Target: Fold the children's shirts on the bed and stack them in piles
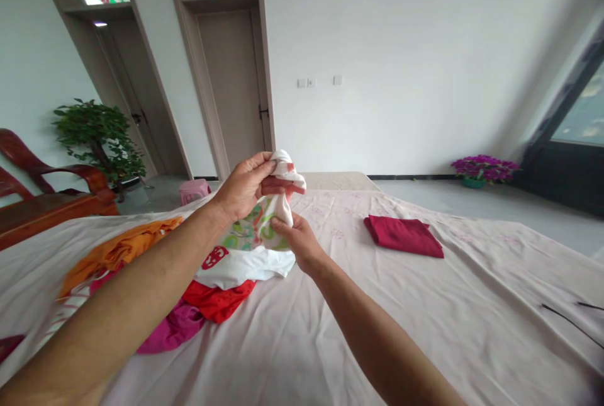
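Note:
Both my hands hold a small white garment (283,170) with red and green print, up above the sheet. My left hand (243,186) pinches its bunched upper part between thumb and fingers. Lower down and to the right, my right hand (302,239) grips a hanging edge with the thumb on top. What kind of garment it is I cannot tell. Behind and below lies a pile of clothes: a white piece with a red emblem (245,267), a red piece (221,299), a magenta piece (172,330) and an orange piece (117,248). My left forearm hides part of the pile.
A folded dark red cloth (403,236) lies to the right on the pale sheet (349,311). Beyond stand a pink stool (194,190), a wooden armchair (51,189), a green potted plant (97,138) and purple flowers (486,170). Thin dark cords (573,324) lie at the right.

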A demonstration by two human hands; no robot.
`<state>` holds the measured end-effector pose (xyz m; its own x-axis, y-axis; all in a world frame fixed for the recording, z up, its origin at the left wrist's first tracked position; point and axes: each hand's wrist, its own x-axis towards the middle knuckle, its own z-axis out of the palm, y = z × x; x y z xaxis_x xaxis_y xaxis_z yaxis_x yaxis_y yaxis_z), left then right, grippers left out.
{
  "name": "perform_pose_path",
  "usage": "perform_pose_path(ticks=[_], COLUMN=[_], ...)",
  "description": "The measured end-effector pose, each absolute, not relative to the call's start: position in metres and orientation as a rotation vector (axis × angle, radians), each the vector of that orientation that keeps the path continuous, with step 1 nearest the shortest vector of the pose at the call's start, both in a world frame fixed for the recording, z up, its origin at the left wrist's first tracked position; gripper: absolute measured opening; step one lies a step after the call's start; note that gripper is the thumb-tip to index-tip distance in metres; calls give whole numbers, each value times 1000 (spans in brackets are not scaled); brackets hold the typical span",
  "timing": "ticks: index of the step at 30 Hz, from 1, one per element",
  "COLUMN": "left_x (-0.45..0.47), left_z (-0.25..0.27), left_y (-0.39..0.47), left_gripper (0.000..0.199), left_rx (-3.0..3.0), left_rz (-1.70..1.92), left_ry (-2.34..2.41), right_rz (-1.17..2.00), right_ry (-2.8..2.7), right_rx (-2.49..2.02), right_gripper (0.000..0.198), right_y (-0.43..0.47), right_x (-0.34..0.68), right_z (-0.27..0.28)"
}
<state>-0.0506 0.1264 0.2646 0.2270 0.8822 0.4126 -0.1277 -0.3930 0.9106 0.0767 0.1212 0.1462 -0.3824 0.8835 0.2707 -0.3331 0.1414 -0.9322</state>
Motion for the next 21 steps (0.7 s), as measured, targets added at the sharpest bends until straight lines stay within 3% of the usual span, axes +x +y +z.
perform_pose_path(ticks=[5, 10, 13, 16, 21], left_x=[-75, -94, -105, -132, -235], left_z=[210, 83, 37, 32, 55], left_y=[128, 127, 135, 155, 191], left_gripper=[59, 95, 74, 44, 38], left_rx=[1787, 2468, 2688, 2675, 2413], left_rz=[1230, 523, 187, 68, 187], left_ry=[963, 1764, 2024, 2211, 2653], right_rz=[1345, 1336, 1396, 1437, 1424], right_ry=[-1135, -1292, -1323, -1383, -1479], right_rx=[-797, -1214, -1257, -1250, -1137], right_gripper=[37, 28, 32, 36, 49], right_y=[135, 140, 141, 141, 128], right_x=[169, 250, 272, 285, 291], right_z=[160, 154, 143, 146, 186])
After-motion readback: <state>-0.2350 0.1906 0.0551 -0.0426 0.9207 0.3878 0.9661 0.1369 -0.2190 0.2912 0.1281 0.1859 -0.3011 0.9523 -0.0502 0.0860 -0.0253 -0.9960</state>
